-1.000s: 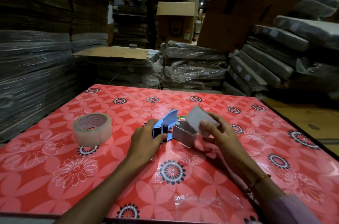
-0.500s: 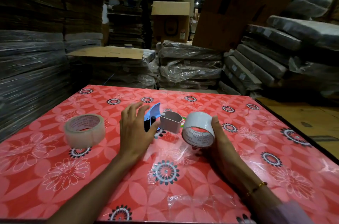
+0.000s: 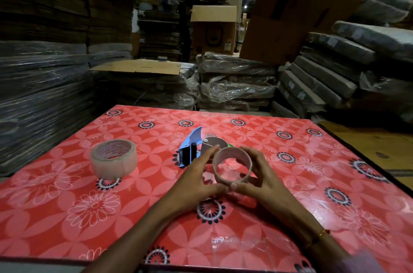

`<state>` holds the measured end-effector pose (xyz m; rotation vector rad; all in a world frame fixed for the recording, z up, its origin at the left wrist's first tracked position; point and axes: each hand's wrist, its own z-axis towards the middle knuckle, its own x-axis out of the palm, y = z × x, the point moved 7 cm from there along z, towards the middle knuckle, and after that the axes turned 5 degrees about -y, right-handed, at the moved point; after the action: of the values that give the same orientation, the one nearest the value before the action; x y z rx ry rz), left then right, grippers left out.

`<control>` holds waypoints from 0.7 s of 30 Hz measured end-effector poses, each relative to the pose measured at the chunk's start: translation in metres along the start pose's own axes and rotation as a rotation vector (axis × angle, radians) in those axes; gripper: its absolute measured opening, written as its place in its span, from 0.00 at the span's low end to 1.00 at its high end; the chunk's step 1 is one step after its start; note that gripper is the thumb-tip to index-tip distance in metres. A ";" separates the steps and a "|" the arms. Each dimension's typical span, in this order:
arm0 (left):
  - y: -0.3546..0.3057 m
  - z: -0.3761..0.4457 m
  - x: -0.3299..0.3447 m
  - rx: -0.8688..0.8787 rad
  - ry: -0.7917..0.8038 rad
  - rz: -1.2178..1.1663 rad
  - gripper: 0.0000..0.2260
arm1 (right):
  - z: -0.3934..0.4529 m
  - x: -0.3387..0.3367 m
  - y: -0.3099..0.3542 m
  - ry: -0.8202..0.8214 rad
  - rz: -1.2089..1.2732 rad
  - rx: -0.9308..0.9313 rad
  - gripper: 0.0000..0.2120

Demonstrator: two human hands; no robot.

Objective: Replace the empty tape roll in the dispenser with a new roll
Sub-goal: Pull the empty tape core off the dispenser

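Note:
An empty tape core (image 3: 232, 164), a thin pale ring, stands on edge at the middle of the red flowered table (image 3: 67, 216). My left hand (image 3: 196, 180) and my right hand (image 3: 257, 177) hold it between them, fingers over its top and thumbs meeting under it. Just behind my left hand lies the blue tape dispenser (image 3: 192, 148) with its black roller and grey hub, with no roll on it. A full roll of clear tape (image 3: 113, 158) stands on the table to the left, apart from both hands.
Stacks of flattened cardboard wrapped in plastic (image 3: 40, 98) rise along the left edge and behind the table. Wrapped bundles (image 3: 324, 80) lean at the back right. A wooden floor (image 3: 380, 149) shows beyond the table's right edge.
My right hand took the empty core off the dispenser and brought it nearer to me. My left hand left the dispenser and joined on the core.

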<state>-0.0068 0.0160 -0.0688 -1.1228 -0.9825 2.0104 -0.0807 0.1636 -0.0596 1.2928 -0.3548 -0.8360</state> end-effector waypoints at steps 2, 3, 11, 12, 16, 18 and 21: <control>-0.001 0.000 0.000 0.026 -0.007 0.011 0.40 | -0.002 0.003 0.005 0.028 -0.045 -0.033 0.37; -0.002 0.000 -0.001 0.042 -0.021 0.021 0.39 | -0.002 0.005 0.006 0.041 -0.051 -0.038 0.38; -0.011 -0.003 -0.009 0.052 -0.110 -0.063 0.35 | -0.003 0.005 0.000 0.005 -0.035 -0.016 0.46; -0.011 -0.003 -0.009 0.038 -0.106 -0.105 0.35 | -0.002 0.004 -0.001 -0.011 -0.019 -0.004 0.46; -0.007 -0.002 -0.007 -0.052 -0.042 -0.376 0.32 | 0.000 0.002 0.002 -0.031 0.039 -0.040 0.40; -0.007 -0.003 -0.004 -0.074 0.006 -0.446 0.32 | 0.001 0.004 0.002 -0.009 0.130 -0.024 0.39; -0.007 -0.005 0.004 -0.081 0.081 -0.442 0.33 | 0.001 0.007 0.000 0.023 0.313 0.050 0.30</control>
<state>-0.0032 0.0247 -0.0662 -0.9227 -1.1622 1.5728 -0.0766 0.1585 -0.0607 1.2514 -0.5468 -0.5503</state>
